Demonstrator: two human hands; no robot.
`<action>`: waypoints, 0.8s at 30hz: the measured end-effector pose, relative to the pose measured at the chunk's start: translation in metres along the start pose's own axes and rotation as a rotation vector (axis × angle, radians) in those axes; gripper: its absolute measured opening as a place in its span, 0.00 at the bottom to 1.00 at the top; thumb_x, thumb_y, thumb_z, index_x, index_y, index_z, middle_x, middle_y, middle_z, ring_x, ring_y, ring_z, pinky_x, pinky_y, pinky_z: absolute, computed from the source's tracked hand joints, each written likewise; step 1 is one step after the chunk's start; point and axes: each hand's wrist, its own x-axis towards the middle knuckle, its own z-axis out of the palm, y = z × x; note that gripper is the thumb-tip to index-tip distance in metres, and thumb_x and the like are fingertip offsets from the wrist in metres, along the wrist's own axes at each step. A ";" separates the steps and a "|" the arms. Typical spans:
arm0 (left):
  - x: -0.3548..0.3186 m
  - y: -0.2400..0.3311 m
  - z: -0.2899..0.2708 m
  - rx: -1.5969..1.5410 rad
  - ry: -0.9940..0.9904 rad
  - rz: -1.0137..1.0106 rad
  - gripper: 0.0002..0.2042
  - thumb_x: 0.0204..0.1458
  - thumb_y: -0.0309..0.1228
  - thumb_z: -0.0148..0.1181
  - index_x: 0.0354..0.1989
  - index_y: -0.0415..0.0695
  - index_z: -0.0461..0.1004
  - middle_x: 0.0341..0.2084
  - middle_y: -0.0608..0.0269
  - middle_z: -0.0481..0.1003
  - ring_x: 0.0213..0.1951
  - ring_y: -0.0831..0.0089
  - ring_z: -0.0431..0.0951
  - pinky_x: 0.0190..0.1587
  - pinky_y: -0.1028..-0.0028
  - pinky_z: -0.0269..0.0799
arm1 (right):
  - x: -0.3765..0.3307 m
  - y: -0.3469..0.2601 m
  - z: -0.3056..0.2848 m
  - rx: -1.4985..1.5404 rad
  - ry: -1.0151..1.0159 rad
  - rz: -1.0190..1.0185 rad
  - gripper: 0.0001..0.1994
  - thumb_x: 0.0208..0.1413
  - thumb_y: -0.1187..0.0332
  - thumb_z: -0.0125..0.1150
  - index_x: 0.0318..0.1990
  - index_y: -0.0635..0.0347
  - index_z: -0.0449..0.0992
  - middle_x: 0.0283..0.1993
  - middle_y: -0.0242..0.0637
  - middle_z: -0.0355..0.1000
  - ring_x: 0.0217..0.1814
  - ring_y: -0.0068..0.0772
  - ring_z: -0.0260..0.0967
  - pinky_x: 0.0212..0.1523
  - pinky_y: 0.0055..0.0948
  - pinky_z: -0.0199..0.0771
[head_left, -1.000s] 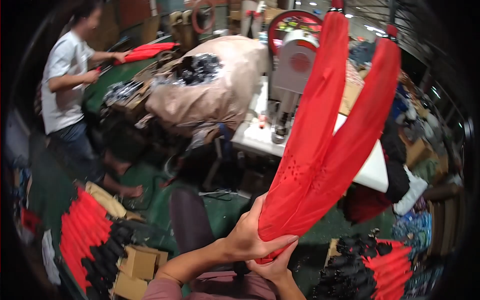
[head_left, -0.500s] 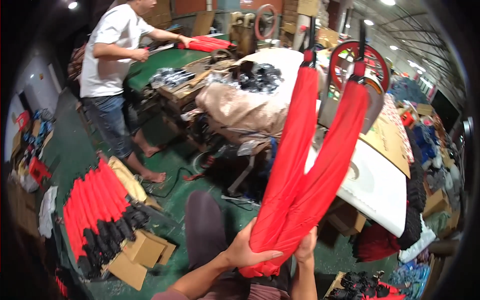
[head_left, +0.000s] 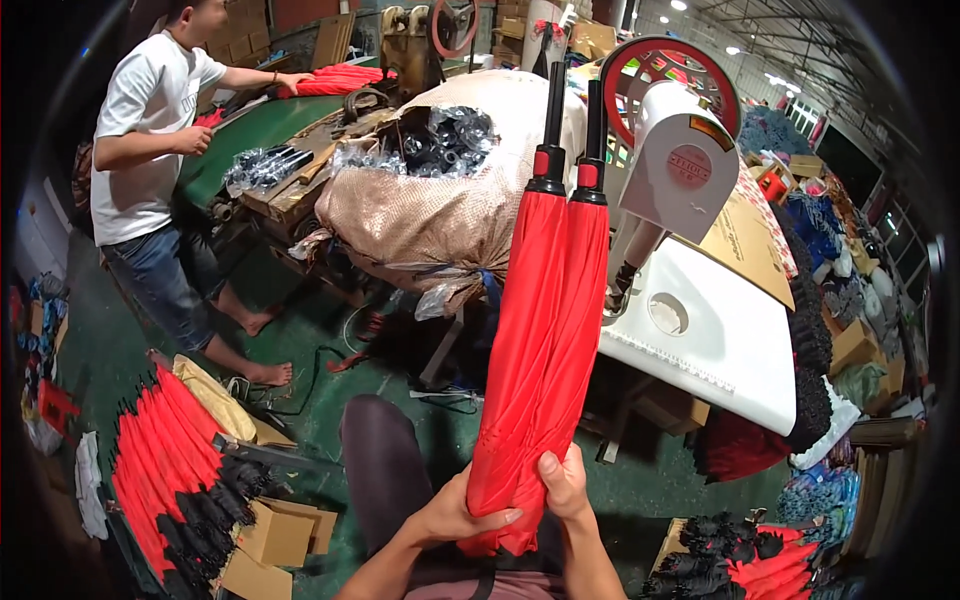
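Two red folded umbrellas, a left one (head_left: pixel 520 330) and a right one (head_left: pixel 573 300), stand nearly upright in front of me, side by side and touching. Their black handles, each with a red button, point up and away. My left hand (head_left: pixel 450 513) is wrapped round the lower end of the pair from the left, thumb across the fabric. From the right, my right hand (head_left: pixel 566 488) grips the same end with its thumb on the front. The fingers behind the cloth are partly hidden.
A white machine head (head_left: pixel 680 170) with a red wheel rises over a white worktable (head_left: pixel 740 380) at right. A woven sack (head_left: pixel 400 225) of black handles stands ahead. Red umbrellas (head_left: pixel 165 440) lie at left, more (head_left: pixel 775 570) at lower right. A co-worker (head_left: pixel 150 150) touches red umbrellas far left.
The two umbrellas, earlier spread apart at their handles, have come together and turned more upright. My right hand shows more on their front. The view has shifted to the right.
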 end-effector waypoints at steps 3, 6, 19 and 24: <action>0.004 -0.006 -0.013 0.043 -0.190 -0.097 0.31 0.54 0.28 0.73 0.66 0.37 0.67 0.52 0.58 0.79 0.53 0.71 0.78 0.58 0.68 0.75 | 0.000 0.000 -0.008 0.034 -0.035 0.028 0.29 0.67 0.51 0.63 0.61 0.70 0.73 0.59 0.39 0.76 0.60 0.31 0.72 0.63 0.34 0.70; 0.012 0.000 -0.023 0.216 -0.395 -0.163 0.25 0.56 0.27 0.71 0.62 0.38 0.71 0.49 0.59 0.79 0.52 0.73 0.78 0.56 0.69 0.75 | 0.003 0.002 -0.014 0.108 -0.095 0.085 0.28 0.64 0.55 0.67 0.61 0.70 0.73 0.58 0.39 0.77 0.59 0.31 0.73 0.62 0.34 0.72; -0.019 -0.031 0.020 0.009 0.264 0.052 0.33 0.49 0.35 0.80 0.60 0.38 0.69 0.48 0.58 0.79 0.49 0.72 0.80 0.54 0.68 0.77 | 0.014 -0.025 0.015 -0.017 -0.099 0.189 0.27 0.49 0.73 0.77 0.57 0.69 0.75 0.51 0.42 0.80 0.52 0.35 0.79 0.58 0.37 0.78; -0.017 -0.028 0.026 0.097 0.331 0.124 0.43 0.43 0.35 0.83 0.66 0.37 0.63 0.51 0.56 0.78 0.52 0.70 0.80 0.58 0.67 0.76 | 0.035 -0.033 0.029 0.017 -0.007 0.108 0.23 0.51 0.73 0.76 0.54 0.67 0.77 0.48 0.38 0.80 0.49 0.30 0.78 0.55 0.34 0.78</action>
